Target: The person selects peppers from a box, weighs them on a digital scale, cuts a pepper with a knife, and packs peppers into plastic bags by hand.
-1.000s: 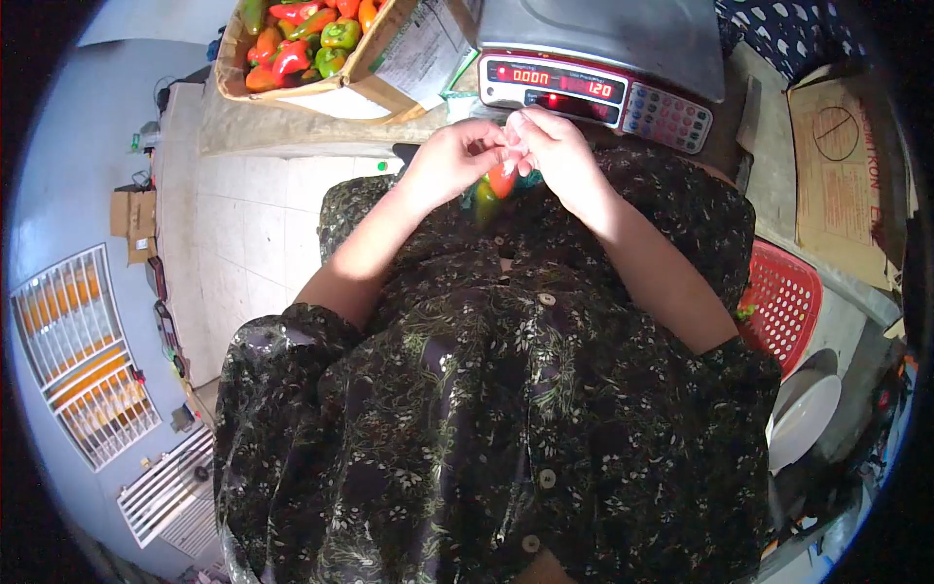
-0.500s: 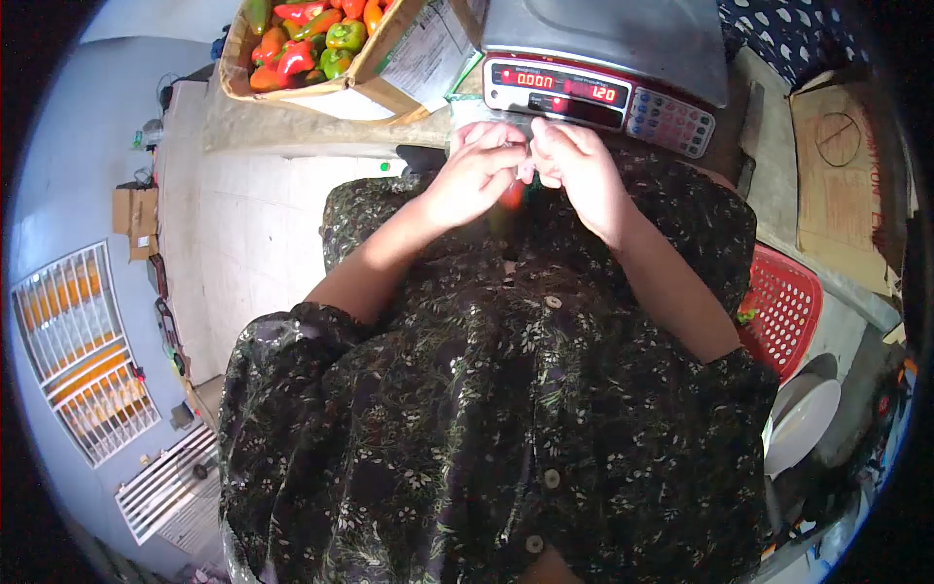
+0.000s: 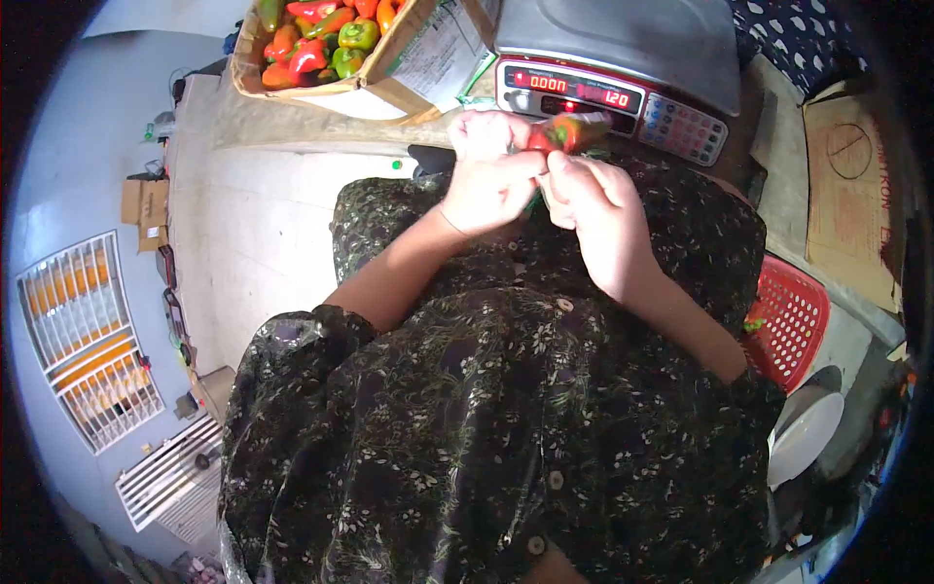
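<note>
- Close against your body, a dark floral garment [image 3: 428,419] with pale buttons fills the lower middle of the view.
- Above your lap, your left hand [image 3: 489,180] and right hand [image 3: 603,209] meet, fingers bent and tips pinched shut together; which fingertips bear the grip is too small to tell.
- Just past the fingertips, your hands hold a red and green pepper [image 3: 562,134] by its near end, up off every surface and tilted away to your right; it is blurred and seems wrapped in something clear.
- Directly behind the pepper, your scale [image 3: 623,49] shows red digits on its lit panel, 1.20 at the right, with a keypad beside it.
- Left of the scale, an open cardboard box [image 3: 409,92] on your bench [image 3: 292,134] is heaped with red, orange and green peppers [image 3: 321,44].
- On your right, a red perforated basket [image 3: 793,321] has some green bits in it, with a white basin [image 3: 809,438] near it and a large carton [image 3: 851,190] beyond.
- Well off to your left, past the pale floor [image 3: 282,219], a small brown box [image 3: 144,206] is near a barred window [image 3: 92,341].
</note>
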A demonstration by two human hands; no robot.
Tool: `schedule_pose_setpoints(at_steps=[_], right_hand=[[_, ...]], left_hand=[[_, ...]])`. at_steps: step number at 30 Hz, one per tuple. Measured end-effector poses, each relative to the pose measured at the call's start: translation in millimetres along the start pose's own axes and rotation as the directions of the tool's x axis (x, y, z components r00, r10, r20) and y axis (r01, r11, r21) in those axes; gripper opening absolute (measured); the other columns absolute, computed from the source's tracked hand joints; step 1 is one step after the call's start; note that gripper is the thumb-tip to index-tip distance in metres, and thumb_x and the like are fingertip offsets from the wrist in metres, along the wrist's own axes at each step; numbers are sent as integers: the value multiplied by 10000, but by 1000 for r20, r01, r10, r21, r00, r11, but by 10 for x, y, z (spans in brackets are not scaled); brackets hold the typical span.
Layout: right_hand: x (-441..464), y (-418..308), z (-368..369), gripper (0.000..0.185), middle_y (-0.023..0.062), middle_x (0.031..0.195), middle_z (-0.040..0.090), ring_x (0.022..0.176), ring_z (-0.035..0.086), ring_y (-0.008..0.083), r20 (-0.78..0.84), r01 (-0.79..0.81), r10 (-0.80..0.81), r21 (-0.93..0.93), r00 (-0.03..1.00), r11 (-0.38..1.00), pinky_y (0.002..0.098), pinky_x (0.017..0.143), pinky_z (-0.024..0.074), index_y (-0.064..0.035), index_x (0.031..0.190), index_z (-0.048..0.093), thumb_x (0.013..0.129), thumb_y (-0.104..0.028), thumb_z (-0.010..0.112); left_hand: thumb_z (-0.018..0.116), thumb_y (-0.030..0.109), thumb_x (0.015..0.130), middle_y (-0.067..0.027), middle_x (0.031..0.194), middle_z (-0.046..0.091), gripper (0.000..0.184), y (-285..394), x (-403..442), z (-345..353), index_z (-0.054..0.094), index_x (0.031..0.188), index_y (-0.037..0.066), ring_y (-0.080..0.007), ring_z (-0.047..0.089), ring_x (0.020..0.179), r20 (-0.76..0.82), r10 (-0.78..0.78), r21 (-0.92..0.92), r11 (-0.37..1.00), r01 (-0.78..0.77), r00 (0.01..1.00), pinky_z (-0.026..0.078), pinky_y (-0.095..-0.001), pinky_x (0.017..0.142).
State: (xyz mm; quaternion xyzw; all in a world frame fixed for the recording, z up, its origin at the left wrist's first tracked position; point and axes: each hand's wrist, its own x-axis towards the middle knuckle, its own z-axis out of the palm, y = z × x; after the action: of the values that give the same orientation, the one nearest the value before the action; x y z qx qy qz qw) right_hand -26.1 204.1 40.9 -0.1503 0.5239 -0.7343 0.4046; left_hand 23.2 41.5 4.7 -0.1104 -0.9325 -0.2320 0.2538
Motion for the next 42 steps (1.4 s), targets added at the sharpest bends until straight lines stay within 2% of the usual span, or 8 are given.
schedule_pose_setpoints(at_steps=[3,6,12,16,22,25,32,42], right_hand=[[-66,-64,27,320,-9,619,468,579,409,69,16,-73,72,18,997,997,253,530,349,-11,788,572,960,-257,461],[-34,-73,36,285,80,635,538,596,532,161,44,132,-125,-274,991,953,318,567,416,-10,793,571,951,-220,459],[225,169,-211,150,168,777,621,741,610,346,225,388,-403,-836,887,388,416,661,487,-48,802,594,853,-138,485],[194,192,-220,158,160,723,605,740,589,341,268,304,-256,-946,929,113,414,688,473,-44,773,615,852,-154,533],[168,172,-186,230,189,714,616,678,634,296,189,182,-61,-732,980,656,401,631,481,-21,806,646,853,-230,563],[53,309,-148,238,183,681,601,607,605,207,115,60,7,-563,993,824,352,593,452,6,819,634,868,-217,566],[-161,152,-117,258,130,563,435,536,405,126,137,-27,116,-523,984,852,325,542,373,32,752,538,892,-185,534],[-178,54,-145,248,146,617,505,558,479,185,156,-8,114,-557,981,831,346,569,398,16,775,564,872,-212,544]], left_hand=[[622,148,657,11,833,499,85,-144,-43,-41,584,709,203,-203,485,863,20,68,9,998,-68,998,268,-415,815],[607,133,667,6,835,481,88,-120,-68,-125,582,725,195,-192,473,884,95,37,11,999,-38,995,259,-402,828],[533,171,817,-15,858,484,74,-113,-246,-96,600,801,142,-206,453,935,315,-190,-66,973,221,930,269,-382,853],[500,199,887,-34,878,530,144,-137,-322,-28,597,846,100,-243,449,971,392,-233,-336,864,374,890,298,-394,873],[546,230,865,-37,898,535,116,-179,-307,-86,620,873,140,-246,437,1007,471,-128,-467,803,370,873,316,-424,883],[619,233,798,-9,950,506,69,-129,-264,-171,649,861,233,-239,437,1033,262,-43,-160,983,88,964,303,-475,911],[699,264,713,19,974,479,180,-223,-309,-162,659,855,368,-242,448,1028,271,79,-46,997,-69,959,247,-529,975],[709,264,685,21,905,460,168,-145,-256,-191,676,842,315,-212,451,928,244,93,-10,996,-93,965,288,-394,823]])
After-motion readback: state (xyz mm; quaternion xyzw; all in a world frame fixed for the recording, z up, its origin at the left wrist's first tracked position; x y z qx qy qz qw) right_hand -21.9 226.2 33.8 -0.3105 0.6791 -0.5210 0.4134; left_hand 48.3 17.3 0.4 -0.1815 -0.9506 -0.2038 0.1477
